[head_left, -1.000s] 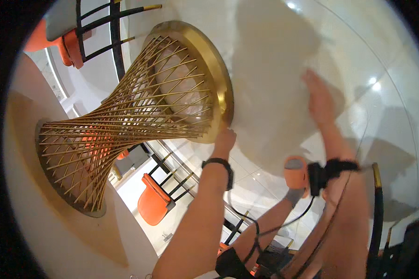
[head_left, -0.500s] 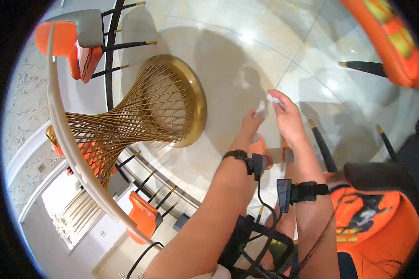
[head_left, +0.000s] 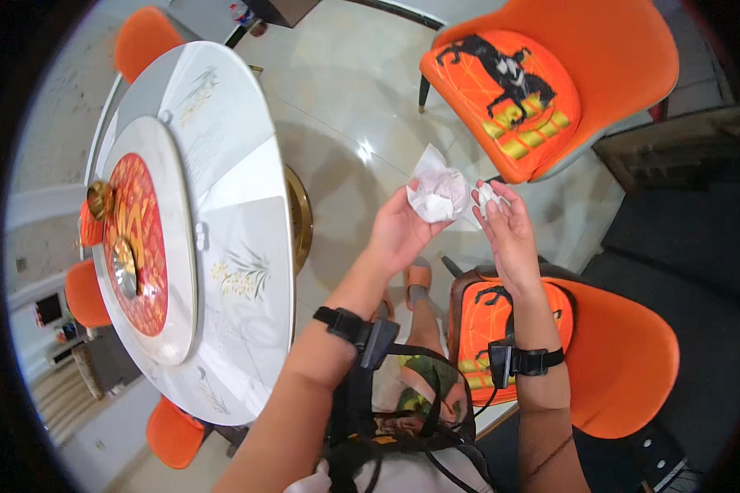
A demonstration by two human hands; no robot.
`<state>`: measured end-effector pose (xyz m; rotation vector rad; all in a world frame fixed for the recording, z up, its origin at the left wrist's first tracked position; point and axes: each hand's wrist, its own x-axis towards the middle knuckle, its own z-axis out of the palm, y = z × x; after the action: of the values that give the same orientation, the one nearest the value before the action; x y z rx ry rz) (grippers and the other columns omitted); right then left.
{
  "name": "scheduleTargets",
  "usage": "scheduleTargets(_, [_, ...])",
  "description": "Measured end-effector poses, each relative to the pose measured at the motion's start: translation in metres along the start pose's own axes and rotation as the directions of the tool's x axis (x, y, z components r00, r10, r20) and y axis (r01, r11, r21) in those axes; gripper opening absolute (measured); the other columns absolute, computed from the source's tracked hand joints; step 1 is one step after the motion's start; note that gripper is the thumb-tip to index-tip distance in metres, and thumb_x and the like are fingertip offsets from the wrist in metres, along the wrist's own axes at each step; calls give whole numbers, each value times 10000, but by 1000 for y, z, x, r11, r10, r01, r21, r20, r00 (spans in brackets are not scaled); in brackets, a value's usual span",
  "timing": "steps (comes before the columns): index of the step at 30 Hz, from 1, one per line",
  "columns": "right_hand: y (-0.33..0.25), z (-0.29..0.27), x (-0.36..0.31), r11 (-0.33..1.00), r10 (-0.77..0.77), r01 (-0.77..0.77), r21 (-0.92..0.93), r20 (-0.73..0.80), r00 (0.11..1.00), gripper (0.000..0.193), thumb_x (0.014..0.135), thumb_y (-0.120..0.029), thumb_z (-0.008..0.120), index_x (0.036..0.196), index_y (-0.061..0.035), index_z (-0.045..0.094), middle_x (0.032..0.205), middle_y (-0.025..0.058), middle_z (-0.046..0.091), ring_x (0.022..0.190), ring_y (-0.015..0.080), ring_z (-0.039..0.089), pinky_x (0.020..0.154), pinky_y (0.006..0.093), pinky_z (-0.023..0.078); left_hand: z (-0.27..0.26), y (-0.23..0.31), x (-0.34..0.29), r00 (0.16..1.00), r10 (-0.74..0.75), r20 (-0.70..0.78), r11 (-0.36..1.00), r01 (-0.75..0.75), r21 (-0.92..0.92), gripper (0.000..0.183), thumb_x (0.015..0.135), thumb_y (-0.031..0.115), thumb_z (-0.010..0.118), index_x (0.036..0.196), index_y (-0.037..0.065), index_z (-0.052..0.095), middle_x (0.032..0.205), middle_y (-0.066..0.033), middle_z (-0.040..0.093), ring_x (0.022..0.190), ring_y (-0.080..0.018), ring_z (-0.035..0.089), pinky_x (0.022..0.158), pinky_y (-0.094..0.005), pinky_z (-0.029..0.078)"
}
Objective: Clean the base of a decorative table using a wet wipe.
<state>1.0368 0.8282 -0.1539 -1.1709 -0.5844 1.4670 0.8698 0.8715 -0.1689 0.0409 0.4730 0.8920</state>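
Note:
A crumpled white tissue lies in my left hand, held between the thumb and the curled fingers. A smaller wad of white tissue is pinched in the fingers of my right hand. The two hands are close together, palms turned partly up, with a narrow gap between the tissues. Both are above the tiled floor, between the round table and the orange chairs.
At left stands a round white table with a turntable bearing a red patterned mat and a metallic dish. An orange chair with a cushion stands far right; another chair is beside my right forearm.
My view has risen from beside the table's lattice base to above its top. Both hands still hold tissue; the left palm has turned up and its tissue shows more fully.

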Motion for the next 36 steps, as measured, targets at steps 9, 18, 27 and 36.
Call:
scheduleTargets(9, [-73, 102, -98, 997, 58, -71, 43, 259, 964, 366, 890, -76, 517, 1236, -23, 411, 1161, 87, 494, 1103, 202, 506, 974, 320, 408, 69, 75, -175, 982, 102, 160, 991, -115, 72, 606, 896, 430, 397, 1333, 20, 305, 1333, -144, 400, 1214, -290, 412, 1031, -461, 312])
scheduleTargets(18, [-27, 260, -237, 981, 152, -47, -188, 600, 785, 303, 884, -99, 535, 1171, -21, 474, 1121, 63, 544, 1053, 167, 527, 931, 329, 427, 26, 117, -413, 941, 321, 107, 879, -338, 335, 527, 872, 277, 455, 1337, 86, 297, 1278, -76, 455, 1138, -204, 485, 958, -368, 382])
scheduleTargets(27, [49, 413, -359, 892, 452, -214, -398, 793, 408, 292, 896, -121, 521, 1173, -38, 476, 1108, 40, 544, 1021, 128, 523, 922, 324, 431, -14, 118, -636, 782, 623, 35, 735, -599, 318, 457, 931, 343, 341, 1323, 108, 315, 1275, -64, 458, 1106, -198, 513, 886, -373, 439])
scheduleTargets(36, [131, 500, -416, 785, 595, -224, -578, 804, 10, 316, 897, -187, 527, 1189, -75, 480, 1109, 3, 544, 1024, 117, 526, 881, 328, 446, -88, 67, -750, 428, 853, -298, 521, -736, 433, 453, 841, 100, 520, 1264, 43, 368, 1203, -117, 509, 1089, -212, 527, 890, -358, 462])
